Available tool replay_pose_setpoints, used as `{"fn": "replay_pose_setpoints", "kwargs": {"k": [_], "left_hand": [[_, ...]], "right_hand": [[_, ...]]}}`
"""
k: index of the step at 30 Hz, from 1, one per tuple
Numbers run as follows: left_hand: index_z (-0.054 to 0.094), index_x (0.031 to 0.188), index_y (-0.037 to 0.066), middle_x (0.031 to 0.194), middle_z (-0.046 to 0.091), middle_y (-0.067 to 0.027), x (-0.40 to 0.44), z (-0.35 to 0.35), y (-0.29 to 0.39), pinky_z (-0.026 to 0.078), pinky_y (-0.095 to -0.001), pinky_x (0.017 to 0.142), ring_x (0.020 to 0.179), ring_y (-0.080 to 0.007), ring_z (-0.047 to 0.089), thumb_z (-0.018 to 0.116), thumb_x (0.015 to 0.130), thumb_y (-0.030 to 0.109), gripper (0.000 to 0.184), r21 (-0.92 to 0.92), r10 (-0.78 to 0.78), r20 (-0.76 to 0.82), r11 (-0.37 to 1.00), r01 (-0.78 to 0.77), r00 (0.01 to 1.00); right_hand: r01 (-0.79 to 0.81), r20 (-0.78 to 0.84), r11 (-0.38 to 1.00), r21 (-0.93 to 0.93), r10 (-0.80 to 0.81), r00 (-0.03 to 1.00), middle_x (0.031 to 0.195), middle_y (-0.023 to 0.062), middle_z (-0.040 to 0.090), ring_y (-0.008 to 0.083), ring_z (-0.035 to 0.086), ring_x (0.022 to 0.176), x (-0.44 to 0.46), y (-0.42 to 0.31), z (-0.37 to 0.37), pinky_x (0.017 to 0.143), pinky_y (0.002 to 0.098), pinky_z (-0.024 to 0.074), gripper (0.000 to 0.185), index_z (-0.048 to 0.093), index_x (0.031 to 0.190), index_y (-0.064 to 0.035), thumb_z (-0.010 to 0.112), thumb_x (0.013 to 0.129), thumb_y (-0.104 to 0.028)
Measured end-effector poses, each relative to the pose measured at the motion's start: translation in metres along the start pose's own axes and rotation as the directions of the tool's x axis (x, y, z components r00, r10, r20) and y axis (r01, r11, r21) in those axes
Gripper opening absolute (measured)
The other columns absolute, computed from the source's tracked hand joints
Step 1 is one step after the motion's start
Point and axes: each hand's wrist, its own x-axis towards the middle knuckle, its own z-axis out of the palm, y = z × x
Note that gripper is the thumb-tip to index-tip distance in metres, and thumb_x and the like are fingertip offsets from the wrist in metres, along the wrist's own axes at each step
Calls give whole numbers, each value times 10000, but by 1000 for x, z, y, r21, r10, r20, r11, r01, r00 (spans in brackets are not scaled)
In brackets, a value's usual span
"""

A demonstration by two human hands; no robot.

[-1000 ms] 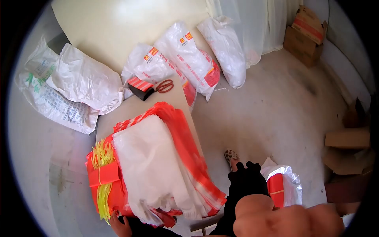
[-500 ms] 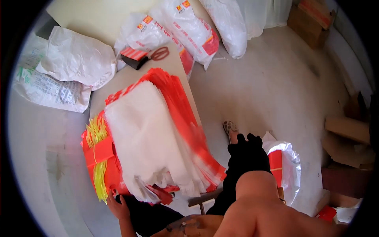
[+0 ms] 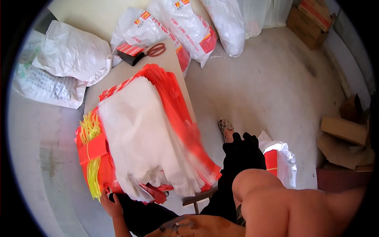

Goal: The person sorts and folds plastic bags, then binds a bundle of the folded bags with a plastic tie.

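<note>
My left hand is at the lower left, by the lower edge of a red bundle and the ends of a strip of yellow ties. Its thumb stands apart from the fingers, and the fingertips touch or nearly touch the red edge. A thick stack of white sheets, which look like thin plastic bags, lies over red ones on the table. A folded red piece with a thin band crosses the yellow ties. My right arm is bent in the foreground; its hand is not visible.
Brown-handled scissors and a red-striped black item lie at the table's far end. Full white sacks stand beyond and left. An open plastic bag holding something red is right of my leg. Cardboard boxes line the right.
The view has shifted slightly, so the table and sacks sit a little further left and up. My right arm has swung further to the right. My left hand stays near the red edge.
</note>
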Motion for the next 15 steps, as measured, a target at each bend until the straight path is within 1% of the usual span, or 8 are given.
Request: {"fn": "replay_pose_setpoints", "kwargs": {"k": [7, 10, 13, 15], "left_hand": [[537, 1410, 39, 1255, 622, -226, 2, -8, 9, 433, -513, 1055, 1177, -445, 558, 676, 892, 215, 564, -18, -11, 35, 1000, 12, 999], [536, 1412, 40, 1255, 627, -230, 0, -3, 2, 435, -510, 1056, 1181, -450, 561, 671, 899, 221, 560, -8, -12, 6, 1000, 12, 1000], [534, 1415, 43, 1265, 626, -238, 0, 1, -4, 441, -509, 1049, 1187, -452, 563, 667, 905, 225, 558, -1, 37, -22, 999, -37, 999], [535, 1414, 41, 1275, 624, -241, 0, 0, -4, 444, -514, 1045, 1189, -453, 564, 667, 906, 225, 556, 4, 34, -7, 999, -34, 999]], "right_hand": [[-13, -12, 1000, -13, 13, 1000, 932, -9, 537, 115, 499, 803, 2, 0, 0, 705, 258, 429, 91, 572, 946, -127, 621, 947, -50], [-57, -23, 998, -14, 56, 998, 930, -9, 538, 116, 499, 800, 0, 4, 0, 704, 261, 429, 91, 571, 949, -128, 623, 947, -53], [-79, -31, 997, -22, 78, 996, 929, -8, 538, 117, 499, 797, -3, 5, -1, 702, 263, 429, 91, 571, 952, -129, 626, 946, -56], [-82, -35, 996, -30, 81, 996, 927, -8, 539, 117, 500, 795, -4, 4, 0, 701, 265, 429, 92, 571, 954, -130, 627, 945, -58]]}}
